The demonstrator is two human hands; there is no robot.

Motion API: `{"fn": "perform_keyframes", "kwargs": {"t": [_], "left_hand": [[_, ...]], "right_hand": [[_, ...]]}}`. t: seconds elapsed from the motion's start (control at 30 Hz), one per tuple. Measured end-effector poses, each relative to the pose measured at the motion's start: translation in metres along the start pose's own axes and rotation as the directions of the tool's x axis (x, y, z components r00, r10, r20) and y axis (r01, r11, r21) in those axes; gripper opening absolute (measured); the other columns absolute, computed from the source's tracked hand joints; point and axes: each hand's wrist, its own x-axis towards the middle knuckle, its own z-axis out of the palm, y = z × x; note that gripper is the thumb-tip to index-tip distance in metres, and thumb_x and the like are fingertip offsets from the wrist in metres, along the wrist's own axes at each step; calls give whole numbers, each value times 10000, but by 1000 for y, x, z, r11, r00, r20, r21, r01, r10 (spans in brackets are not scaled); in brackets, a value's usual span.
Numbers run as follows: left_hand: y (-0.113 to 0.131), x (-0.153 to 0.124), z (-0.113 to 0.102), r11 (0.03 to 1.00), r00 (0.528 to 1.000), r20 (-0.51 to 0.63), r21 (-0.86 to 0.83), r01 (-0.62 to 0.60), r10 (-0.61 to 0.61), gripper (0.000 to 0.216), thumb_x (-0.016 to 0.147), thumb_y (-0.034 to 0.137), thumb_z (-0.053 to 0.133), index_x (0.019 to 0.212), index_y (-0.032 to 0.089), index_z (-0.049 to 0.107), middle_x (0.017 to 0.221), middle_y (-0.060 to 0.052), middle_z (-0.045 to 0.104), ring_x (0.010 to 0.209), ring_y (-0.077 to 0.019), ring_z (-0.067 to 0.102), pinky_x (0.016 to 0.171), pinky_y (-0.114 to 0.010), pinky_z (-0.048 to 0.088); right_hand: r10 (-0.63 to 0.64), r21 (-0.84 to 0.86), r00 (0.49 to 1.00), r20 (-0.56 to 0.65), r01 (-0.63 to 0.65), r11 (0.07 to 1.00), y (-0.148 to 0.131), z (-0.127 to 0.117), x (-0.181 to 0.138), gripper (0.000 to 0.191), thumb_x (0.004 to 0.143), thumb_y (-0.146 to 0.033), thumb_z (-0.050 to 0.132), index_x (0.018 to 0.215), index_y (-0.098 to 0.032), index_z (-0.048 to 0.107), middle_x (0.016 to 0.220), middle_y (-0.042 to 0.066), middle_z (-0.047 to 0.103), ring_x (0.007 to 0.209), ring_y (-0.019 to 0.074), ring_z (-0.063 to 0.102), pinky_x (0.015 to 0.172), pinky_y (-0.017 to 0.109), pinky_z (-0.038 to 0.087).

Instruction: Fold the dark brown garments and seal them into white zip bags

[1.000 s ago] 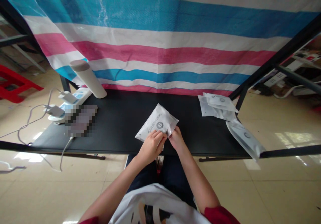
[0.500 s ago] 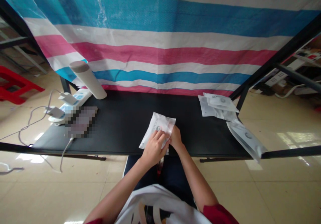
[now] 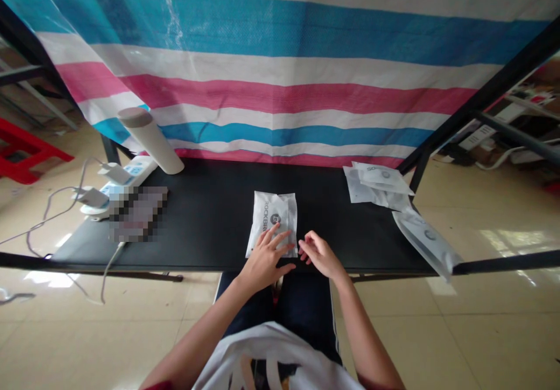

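A white plastic packet with a round logo (image 3: 273, 218) lies flat on the black table (image 3: 210, 215), near its front edge. My left hand (image 3: 265, 257) rests on the packet's near end with fingers stretched out flat. Just right of the packet, my right hand (image 3: 318, 253) hovers with fingers loosely curled and apart, holding nothing and close to the packet's near right corner.
More white packets (image 3: 378, 183) are piled at the table's right end, one (image 3: 426, 239) hanging over the edge. A white cylinder (image 3: 151, 139) leans at the back left beside a power strip with chargers (image 3: 116, 180). A striped tarp (image 3: 280, 75) hangs behind.
The packet was held tilted in both hands; it now lies flat on the table. My right hand has let go and moved slightly right, and my left hand has spread flat on it.
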Motion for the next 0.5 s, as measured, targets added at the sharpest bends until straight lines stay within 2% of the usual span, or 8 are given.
{"fn": "perform_keyframes", "kwargs": {"t": [0.03, 0.1, 0.3, 0.37, 0.5], "left_hand": [[1, 0, -1, 1000, 1000, -13, -10, 2, -3, 490, 802, 393, 728, 1259, 263, 609, 1441, -82, 510, 1425, -353, 315, 1111, -575, 338], [1, 1, -1, 1000, 999, -36, -15, 5, -5, 508, 784, 323, 745, 1265, 255, 596, 1403, -95, 537, 1392, -344, 363, 1088, -562, 372], [-7, 3, 1, 999, 997, -78, 19, -25, 27, 442, 796, 221, 704, 1229, 238, 612, 1333, -102, 582, 1340, -326, 427, 1066, -540, 393], [-10, 3, 1, 999, 995, -95, 37, -38, 41, 374, 821, 229, 681, 1192, 239, 638, 1299, -101, 600, 1314, -316, 452, 1047, -525, 408], [-12, 1, 1, 997, 988, -140, 52, -62, 69, 153, 908, 225, 585, 1001, 244, 705, 1136, -70, 671, 1189, -267, 539, 965, -457, 451]], "right_hand": [[5, -7, 999, 51, -4, 1000, 1, 3, -2, 355, 823, -547, 632, 831, -225, 482, 675, -21, 633, 572, 151, 624, 459, 221, 446], [-12, -26, 997, 80, 14, 1000, 2, 10, -4, 334, 818, -516, 642, 812, -231, 470, 630, -43, 597, 540, 140, 597, 436, 210, 425], [-61, -80, 998, -2, 60, 995, 4, 14, 2, 259, 778, -416, 688, 816, -240, 501, 640, -56, 551, 511, 123, 545, 405, 199, 368], [-63, -47, 998, 13, 63, 997, 4, 15, 3, 264, 769, -411, 698, 795, -238, 501, 639, -56, 543, 512, 121, 541, 412, 199, 366], [-69, 74, 997, 27, 67, 995, 2, 21, 7, 315, 790, -438, 674, 749, -238, 435, 600, -69, 505, 500, 113, 514, 424, 200, 386]]}}
